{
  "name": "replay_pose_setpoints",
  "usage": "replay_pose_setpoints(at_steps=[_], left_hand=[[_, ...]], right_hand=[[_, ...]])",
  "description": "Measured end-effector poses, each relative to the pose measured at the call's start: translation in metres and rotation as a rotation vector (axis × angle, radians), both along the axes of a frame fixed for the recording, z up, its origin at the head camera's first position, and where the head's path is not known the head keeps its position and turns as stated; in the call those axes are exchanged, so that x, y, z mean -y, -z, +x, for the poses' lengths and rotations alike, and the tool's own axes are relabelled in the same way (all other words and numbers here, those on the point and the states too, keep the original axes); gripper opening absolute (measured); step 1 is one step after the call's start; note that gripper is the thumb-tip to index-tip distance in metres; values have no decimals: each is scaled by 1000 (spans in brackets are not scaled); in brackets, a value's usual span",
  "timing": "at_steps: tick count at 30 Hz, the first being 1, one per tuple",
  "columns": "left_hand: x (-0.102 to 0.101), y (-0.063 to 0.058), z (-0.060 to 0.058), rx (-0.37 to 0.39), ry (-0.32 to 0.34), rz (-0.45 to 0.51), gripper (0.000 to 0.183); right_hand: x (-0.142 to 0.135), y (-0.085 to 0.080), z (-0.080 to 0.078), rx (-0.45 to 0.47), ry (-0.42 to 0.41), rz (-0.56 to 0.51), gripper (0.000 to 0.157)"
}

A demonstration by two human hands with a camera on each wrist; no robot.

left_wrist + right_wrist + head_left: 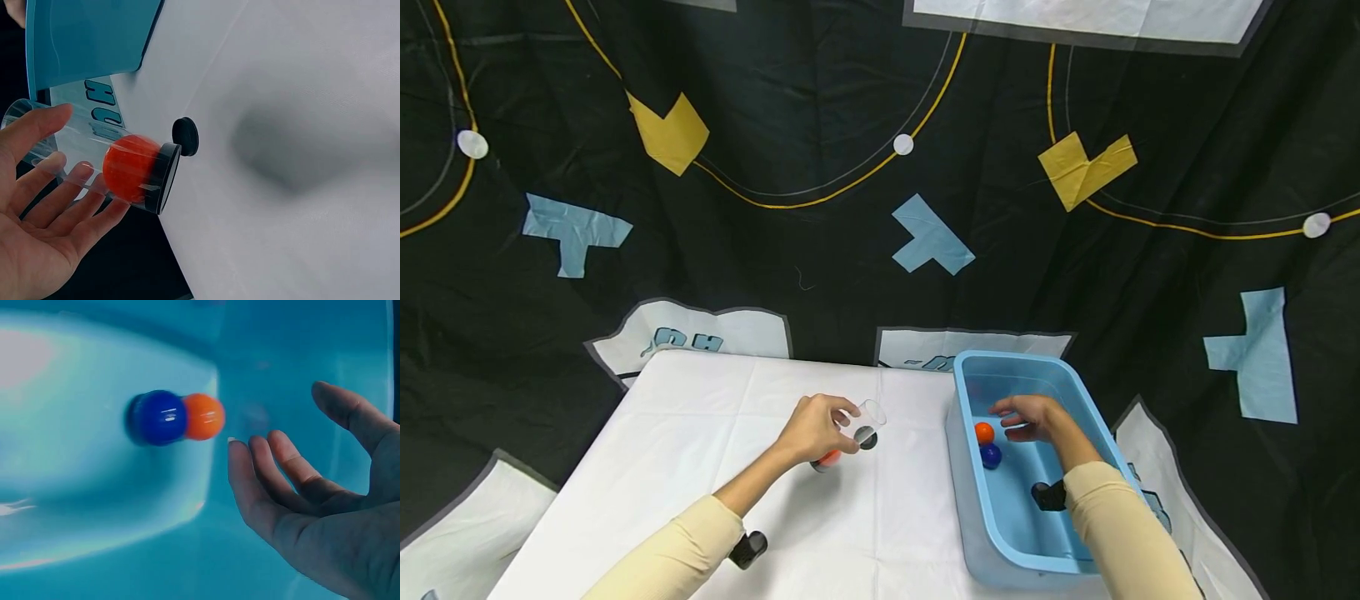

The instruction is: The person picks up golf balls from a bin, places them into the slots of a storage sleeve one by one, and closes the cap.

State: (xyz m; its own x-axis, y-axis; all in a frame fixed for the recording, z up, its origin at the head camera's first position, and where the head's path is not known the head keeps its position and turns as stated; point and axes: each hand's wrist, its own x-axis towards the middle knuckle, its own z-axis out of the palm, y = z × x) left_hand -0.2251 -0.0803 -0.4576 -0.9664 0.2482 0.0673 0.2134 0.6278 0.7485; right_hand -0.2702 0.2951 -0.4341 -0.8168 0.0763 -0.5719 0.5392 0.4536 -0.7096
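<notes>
My left hand [817, 427] grips a clear plastic tube [81, 134], tilted above the white table. An orange-red ball [130, 167] sits inside it against the black cap [164, 179] on its lower end. The tube's other end, pointing toward the blue bin, has no cap. On the tabletop beyond lies a loose black lid [185, 136]. My right hand [1033, 417] is over the inside of the light blue bin [976, 517], fingers loosely bent and nothing in them. Just off its fingertips, an orange ball [204, 417] and a dark blue ball [161, 417] lie side by side on the bin floor.
The bin stands on the right part of the white-covered table [700, 417]. Behind the table hangs a black cloth [820, 267] with blue tape pieces [934, 235], yellow tape arrows [670, 133] and curved yellow lines. Black wrist cameras [748, 550] sit beneath both forearms.
</notes>
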Motion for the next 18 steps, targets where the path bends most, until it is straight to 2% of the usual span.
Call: replay_pose_setpoints(at_steps=[7, 18], left_hand=[[3, 0, 0, -16, 3, -8, 41], [3, -4, 0, -10, -1, -6, 42]], right_hand=[[-7, 25, 0, 83, 39, -13, 54], [-12, 50, 4, 153, 98, -21, 54]])
